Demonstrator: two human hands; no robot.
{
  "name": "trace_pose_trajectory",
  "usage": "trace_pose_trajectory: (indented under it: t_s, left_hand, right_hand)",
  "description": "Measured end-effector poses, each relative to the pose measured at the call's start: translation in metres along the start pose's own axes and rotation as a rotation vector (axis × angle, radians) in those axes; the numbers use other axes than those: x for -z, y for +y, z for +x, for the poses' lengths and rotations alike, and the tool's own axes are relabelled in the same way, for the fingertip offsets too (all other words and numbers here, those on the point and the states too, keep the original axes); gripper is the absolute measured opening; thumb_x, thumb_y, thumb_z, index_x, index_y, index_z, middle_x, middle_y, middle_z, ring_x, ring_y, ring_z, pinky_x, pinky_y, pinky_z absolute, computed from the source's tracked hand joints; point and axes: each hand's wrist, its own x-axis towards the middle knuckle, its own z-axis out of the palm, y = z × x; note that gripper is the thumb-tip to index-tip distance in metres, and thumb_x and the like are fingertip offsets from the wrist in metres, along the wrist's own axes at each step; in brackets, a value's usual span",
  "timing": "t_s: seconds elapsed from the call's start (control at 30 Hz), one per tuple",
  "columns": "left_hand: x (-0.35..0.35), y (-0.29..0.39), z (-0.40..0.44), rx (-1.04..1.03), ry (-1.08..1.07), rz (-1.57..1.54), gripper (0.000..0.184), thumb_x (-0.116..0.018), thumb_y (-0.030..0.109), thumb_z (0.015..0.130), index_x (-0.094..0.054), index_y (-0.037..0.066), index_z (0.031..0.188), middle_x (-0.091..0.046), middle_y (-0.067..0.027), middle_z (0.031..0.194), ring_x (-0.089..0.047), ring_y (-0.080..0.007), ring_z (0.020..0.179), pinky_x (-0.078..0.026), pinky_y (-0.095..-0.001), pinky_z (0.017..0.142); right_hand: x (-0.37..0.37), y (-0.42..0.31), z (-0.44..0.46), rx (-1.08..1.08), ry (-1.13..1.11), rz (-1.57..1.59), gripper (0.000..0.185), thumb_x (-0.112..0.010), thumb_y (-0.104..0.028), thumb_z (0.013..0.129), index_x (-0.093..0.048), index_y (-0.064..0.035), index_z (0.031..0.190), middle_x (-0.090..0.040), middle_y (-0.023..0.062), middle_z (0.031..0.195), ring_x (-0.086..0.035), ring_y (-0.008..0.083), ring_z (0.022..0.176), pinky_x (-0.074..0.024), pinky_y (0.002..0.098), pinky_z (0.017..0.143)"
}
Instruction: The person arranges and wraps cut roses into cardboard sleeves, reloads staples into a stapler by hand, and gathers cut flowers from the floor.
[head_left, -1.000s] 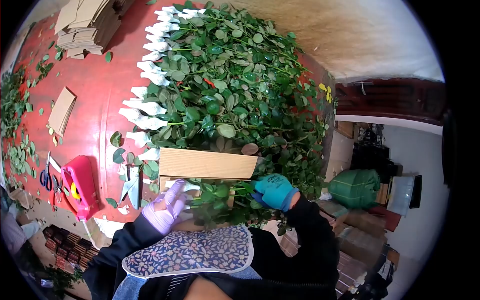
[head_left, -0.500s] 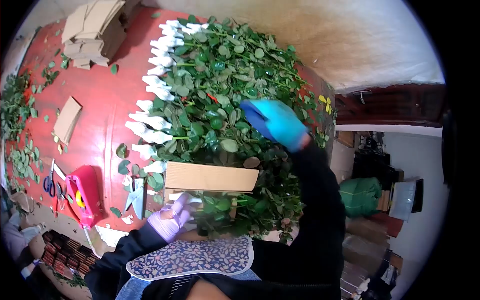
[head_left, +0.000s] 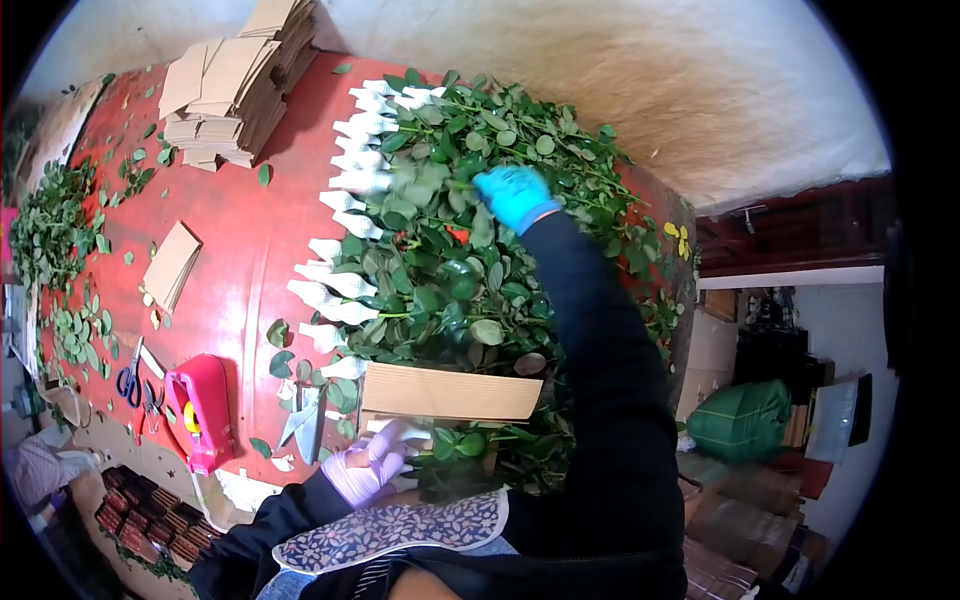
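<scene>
Many leafy rose stems (head_left: 487,331) lie side by side on a red table, their heads wrapped in white net sleeves (head_left: 335,308) pointing left. My right hand (head_left: 517,197), in a blue glove, is closed on a leafy rose stem in the upper part of the pile; leaves beside its fingers are blurred. My left hand (head_left: 368,470), in a purple glove, is low in front of me with its fingers curled round a white-sleeved rose (head_left: 405,430). Just beyond it, a strip of brown cardboard (head_left: 452,391) lies across the stems.
Stacked cardboard sheets (head_left: 225,95) stand at the upper left, with a smaller cardboard piece (head_left: 173,266) nearer. A pink tape dispenser (head_left: 200,415), dark-handled scissors (head_left: 130,375), pliers-like cutters (head_left: 152,405) and grey shears (head_left: 301,424) lie at the left front. Loose leaves (head_left: 75,335) litter the table.
My right hand has gone from the right side of the pile to the stems farther up and left, and its fingers have closed there. My left hand stays by the white-sleeved rose.
</scene>
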Motion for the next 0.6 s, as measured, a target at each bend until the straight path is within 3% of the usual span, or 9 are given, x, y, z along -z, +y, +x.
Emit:
trace_pose_trajectory:
  t_s: [0.07,0.13,0.27,0.3,0.37,0.47,0.5,0.57,0.6]
  left_hand:
    - [0.003,0.006,0.003,0.052,-0.025,0.001,0.067,-0.082,0.017,0.067,-0.051,-0.004,0.123,-0.040,-0.0275,0.138,-0.063,-0.0378,0.103,-0.056,-0.0375,0.086]
    - [0.008,0.009,0.009,-0.064,0.086,0.151,0.046,-0.049,0.003,0.095,-0.036,0.002,0.140,-0.065,-0.0143,0.105,-0.067,-0.0222,0.080,-0.055,-0.0340,0.071]
    - [0.013,0.014,0.012,0.024,0.003,-0.081,0.046,-0.049,0.004,0.096,-0.035,0.003,0.140,-0.064,-0.0152,0.111,-0.068,-0.0221,0.086,-0.057,-0.0336,0.075]
    - [0.013,0.014,0.011,0.017,-0.036,-0.022,0.054,-0.065,0.011,0.083,-0.044,0.000,0.131,-0.051,-0.0215,0.125,-0.065,-0.0301,0.097,-0.056,-0.0359,0.081]
    - [0.011,0.010,0.009,0.009,-0.072,0.047,0.063,-0.081,0.019,0.069,-0.053,-0.003,0.121,-0.038,-0.0277,0.140,-0.061,-0.0382,0.108,-0.056,-0.0382,0.087]
    - [0.006,0.007,0.004,0.012,-0.050,0.112,0.063,-0.081,0.020,0.070,-0.053,-0.003,0.121,-0.039,-0.0276,0.139,-0.061,-0.0376,0.109,-0.055,-0.0375,0.089]
    - [0.006,0.006,0.004,0.014,-0.047,0.128,0.063,-0.081,0.021,0.070,-0.053,-0.003,0.121,-0.039,-0.0276,0.138,-0.061,-0.0375,0.110,-0.055,-0.0373,0.090]
    - [0.011,0.014,0.012,-0.005,0.048,0.109,0.051,-0.049,0.006,0.097,-0.031,0.001,0.144,-0.064,-0.0163,0.116,-0.069,-0.0234,0.090,-0.056,-0.0336,0.078]
    - [0.013,0.014,0.011,0.024,-0.001,0.047,0.054,-0.051,0.006,0.095,-0.029,-0.001,0.144,-0.063,-0.0160,0.119,-0.069,-0.0230,0.089,-0.056,-0.0325,0.079]
  right_hand:
    - [0.037,0.009,-0.010,-0.025,0.075,0.051,0.015,-0.057,-0.014,0.084,-0.065,-0.0137,0.097,-0.068,0.0130,0.088,-0.067,0.0328,0.084,-0.0534,0.0446,0.070]
    - [0.074,0.012,-0.019,-0.013,0.173,0.060,0.019,-0.062,-0.010,0.081,-0.063,-0.0161,0.099,-0.065,0.0098,0.088,-0.066,0.0305,0.080,-0.0514,0.0444,0.066]
    - [0.109,0.032,-0.006,-0.038,0.434,0.054,0.027,-0.061,-0.009,0.083,-0.063,-0.0143,0.109,-0.065,0.0123,0.094,-0.064,0.0340,0.085,-0.0504,0.0448,0.072]
    - [0.095,0.052,0.010,-0.036,0.433,0.102,0.029,-0.061,-0.010,0.083,-0.063,-0.0135,0.112,-0.065,0.0137,0.097,-0.064,0.0351,0.088,-0.0502,0.0456,0.074]
    - [0.072,0.066,0.025,-0.071,0.306,0.102,0.030,-0.062,-0.019,0.087,-0.061,-0.0120,0.117,-0.065,0.0147,0.102,-0.063,0.0359,0.092,-0.0496,0.0475,0.077]
    - [0.071,0.051,0.023,-0.283,0.342,0.021,0.036,-0.061,-0.038,0.090,-0.064,-0.0100,0.112,-0.067,0.0138,0.099,-0.065,0.0330,0.093,-0.0506,0.0460,0.079]
    - [0.072,0.040,0.016,-0.277,0.336,0.019,0.036,-0.061,-0.038,0.090,-0.064,-0.0100,0.112,-0.067,0.0138,0.099,-0.065,0.0330,0.093,-0.0506,0.0460,0.079]
    - [0.070,0.017,0.000,-0.315,0.249,0.251,0.034,-0.061,-0.039,0.090,-0.068,-0.0086,0.103,-0.068,0.0159,0.094,-0.066,0.0339,0.091,-0.0508,0.0456,0.080]
    - [0.055,0.008,-0.009,-0.242,0.063,0.356,0.032,-0.060,-0.038,0.090,-0.069,-0.0087,0.100,-0.069,0.0165,0.094,-0.066,0.0348,0.090,-0.0509,0.0459,0.080]
